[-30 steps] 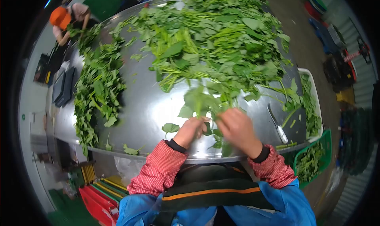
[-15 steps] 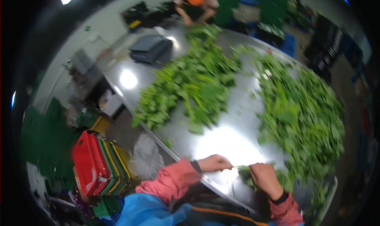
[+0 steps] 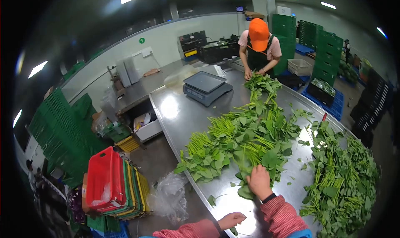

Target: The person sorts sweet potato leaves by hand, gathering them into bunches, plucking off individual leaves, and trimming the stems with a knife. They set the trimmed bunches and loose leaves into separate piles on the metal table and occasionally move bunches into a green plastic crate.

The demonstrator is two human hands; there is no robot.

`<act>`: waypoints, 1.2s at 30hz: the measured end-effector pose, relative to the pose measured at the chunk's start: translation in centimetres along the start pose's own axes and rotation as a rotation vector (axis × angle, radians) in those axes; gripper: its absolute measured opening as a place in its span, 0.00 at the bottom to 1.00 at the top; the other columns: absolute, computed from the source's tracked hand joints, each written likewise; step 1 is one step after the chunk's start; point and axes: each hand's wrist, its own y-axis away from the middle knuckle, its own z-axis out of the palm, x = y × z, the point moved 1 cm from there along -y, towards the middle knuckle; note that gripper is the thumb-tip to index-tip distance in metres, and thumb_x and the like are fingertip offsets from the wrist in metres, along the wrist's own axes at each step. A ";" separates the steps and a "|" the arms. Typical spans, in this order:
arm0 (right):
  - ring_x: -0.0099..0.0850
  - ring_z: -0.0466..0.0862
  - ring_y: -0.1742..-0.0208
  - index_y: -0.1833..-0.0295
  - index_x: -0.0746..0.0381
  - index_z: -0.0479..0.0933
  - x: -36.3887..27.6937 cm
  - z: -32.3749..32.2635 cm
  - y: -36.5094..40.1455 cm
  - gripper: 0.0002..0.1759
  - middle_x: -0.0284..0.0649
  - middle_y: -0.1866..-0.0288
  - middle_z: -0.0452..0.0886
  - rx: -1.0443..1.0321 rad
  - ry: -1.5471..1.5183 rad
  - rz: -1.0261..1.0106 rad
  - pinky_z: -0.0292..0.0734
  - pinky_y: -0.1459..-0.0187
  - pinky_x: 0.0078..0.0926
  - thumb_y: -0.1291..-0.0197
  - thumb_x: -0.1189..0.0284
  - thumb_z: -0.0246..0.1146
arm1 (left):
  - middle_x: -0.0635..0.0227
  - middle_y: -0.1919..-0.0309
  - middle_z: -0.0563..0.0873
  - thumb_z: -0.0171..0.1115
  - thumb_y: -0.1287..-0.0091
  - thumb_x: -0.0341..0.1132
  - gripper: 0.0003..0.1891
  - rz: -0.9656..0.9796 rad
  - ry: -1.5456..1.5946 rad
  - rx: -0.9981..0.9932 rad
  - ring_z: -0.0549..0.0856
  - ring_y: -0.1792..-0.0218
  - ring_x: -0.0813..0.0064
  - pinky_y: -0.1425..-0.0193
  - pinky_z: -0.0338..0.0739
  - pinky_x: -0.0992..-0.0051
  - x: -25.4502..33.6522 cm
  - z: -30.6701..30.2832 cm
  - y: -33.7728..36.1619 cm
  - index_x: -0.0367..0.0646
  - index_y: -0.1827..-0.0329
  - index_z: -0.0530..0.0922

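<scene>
My right hand [image 3: 259,182] is at the near edge of a long pile of leafy green stems [image 3: 233,132] on the metal table. Its fingers are curled on a leafy sprig [image 3: 245,191]; leaves hide part of the grip. Nearer to me, my left hand [image 3: 232,220] hovers by the table's front edge with its fingers drawn together. Nothing shows between those fingers. A small loose leaf [image 3: 212,200] lies on the steel just beyond it. A second heap of greens [image 3: 339,177] covers the right side of the table.
A grey scale [image 3: 207,88] stands on the far left of the table [image 3: 177,127]. Across from me, a person in an orange cap [image 3: 259,34] handles greens. Stacked crates with a red one [image 3: 101,177] on top and clear plastic bags [image 3: 171,196] are at the lower left.
My right hand has moved forward from the near edge to the pile. My left hand has come apart from the stem stretched between both hands. The view has tilted up.
</scene>
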 end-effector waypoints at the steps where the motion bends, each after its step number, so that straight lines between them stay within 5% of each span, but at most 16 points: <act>1: 0.42 0.74 0.53 0.52 0.65 0.74 -0.3 0.3 0.0 0.25 0.45 0.56 0.73 -0.033 0.025 0.005 0.70 0.53 0.40 0.51 0.60 0.68 | 0.76 0.70 0.80 0.57 0.31 0.48 0.17 -0.073 -0.024 -0.043 0.74 0.72 0.87 0.68 0.71 0.83 0.3 0.8 -0.1 0.46 0.47 0.78; 3: 0.39 0.74 0.50 0.49 0.67 0.74 -1.0 -0.8 0.5 0.32 0.43 0.53 0.73 -0.042 -0.015 0.012 0.69 0.49 0.39 0.54 0.54 0.69 | 0.76 0.69 0.80 0.57 0.31 0.46 0.17 0.031 -0.041 -0.123 0.75 0.71 0.86 0.67 0.71 0.84 1.8 1.3 0.1 0.46 0.46 0.78; 4: 0.39 0.74 0.50 0.48 0.66 0.73 -1.1 -2.5 0.6 0.34 0.44 0.53 0.74 -0.013 -0.070 0.015 0.69 0.49 0.40 0.55 0.54 0.70 | 0.73 0.60 0.81 0.56 0.31 0.35 0.15 -0.111 -0.065 -0.154 0.78 0.60 0.82 0.53 0.76 0.78 2.9 1.3 0.2 0.39 0.44 0.76; 8: 0.44 0.74 0.53 0.48 0.65 0.72 0.7 -7.2 5.3 0.30 0.47 0.56 0.72 0.214 -0.143 0.028 0.71 0.52 0.38 0.54 0.61 0.69 | 0.77 0.72 0.78 0.57 0.32 0.33 0.11 -0.176 0.037 -0.203 0.74 0.73 0.86 0.69 0.70 0.84 5.3 2.7 -0.4 0.41 0.48 0.78; 14: 0.43 0.75 0.53 0.49 0.65 0.72 8.0 -9.4 19.5 0.26 0.45 0.56 0.73 -0.039 -0.069 0.425 0.70 0.52 0.38 0.52 0.64 0.68 | 0.75 0.71 0.80 0.58 0.31 0.33 0.10 -0.199 -0.028 -0.352 0.73 0.74 0.87 0.70 0.69 0.85 7.1 7.4 -2.7 0.38 0.51 0.78; 17: 0.43 0.75 0.53 0.49 0.65 0.73 12.5 -12.7 26.9 0.25 0.46 0.57 0.74 0.047 -0.026 0.516 0.70 0.51 0.39 0.54 0.67 0.68 | 0.75 0.71 0.80 0.58 0.31 0.32 0.10 -0.160 -0.024 -0.384 0.74 0.73 0.87 0.69 0.70 0.85 7.4 10.7 -3.8 0.39 0.51 0.78; 19: 0.44 0.76 0.57 0.61 0.63 0.72 16.2 -15.7 30.3 0.15 0.45 0.60 0.74 0.008 0.082 0.617 0.71 0.55 0.40 0.56 0.71 0.65 | 0.75 0.70 0.80 0.58 0.31 0.32 0.10 -0.154 0.001 -0.391 0.74 0.73 0.87 0.68 0.70 0.86 7.3 13.1 -4.3 0.39 0.50 0.77; 21: 0.43 0.76 0.58 0.62 0.62 0.72 20.6 -18.4 33.1 0.12 0.45 0.61 0.75 -0.030 0.293 0.714 0.71 0.54 0.39 0.56 0.73 0.62 | 0.73 0.71 0.80 0.57 0.30 0.33 0.10 -0.156 -0.028 -0.407 0.74 0.74 0.86 0.69 0.70 0.85 7.5 15.8 -4.2 0.38 0.51 0.77; 25: 0.39 0.76 0.54 0.56 0.61 0.73 30.0 -23.2 35.4 0.14 0.41 0.59 0.75 0.086 0.655 0.578 0.71 0.52 0.36 0.51 0.74 0.58 | 0.71 0.71 0.80 0.56 0.30 0.33 0.10 -0.234 -0.100 -0.404 0.74 0.74 0.85 0.69 0.71 0.85 6.7 20.9 -3.8 0.37 0.51 0.77; 28: 0.36 0.75 0.50 0.50 0.62 0.73 35.5 -23.1 34.4 0.17 0.39 0.56 0.74 -0.137 0.870 0.556 0.70 0.46 0.38 0.48 0.72 0.59 | 0.72 0.70 0.81 0.56 0.29 0.33 0.10 -0.246 -0.097 -0.409 0.74 0.74 0.85 0.68 0.71 0.85 6.5 23.9 -4.0 0.37 0.50 0.77; 31: 0.43 0.67 0.35 0.35 0.63 0.67 39.6 -20.1 33.1 0.30 0.45 0.40 0.69 -0.547 0.953 0.631 0.60 0.34 0.50 0.42 0.65 0.61 | 0.72 0.69 0.81 0.59 0.32 0.31 0.11 -0.268 -0.070 -0.369 0.75 0.75 0.86 0.70 0.70 0.84 6.5 25.8 -4.5 0.37 0.50 0.77; 36: 0.47 0.62 0.31 0.31 0.61 0.63 42.3 -19.0 32.9 0.34 0.47 0.35 0.65 -0.660 0.925 0.671 0.55 0.32 0.55 0.42 0.62 0.61 | 0.73 0.72 0.81 0.59 0.32 0.31 0.10 -0.259 -0.067 -0.340 0.74 0.76 0.86 0.71 0.70 0.85 6.0 26.6 -5.4 0.38 0.50 0.77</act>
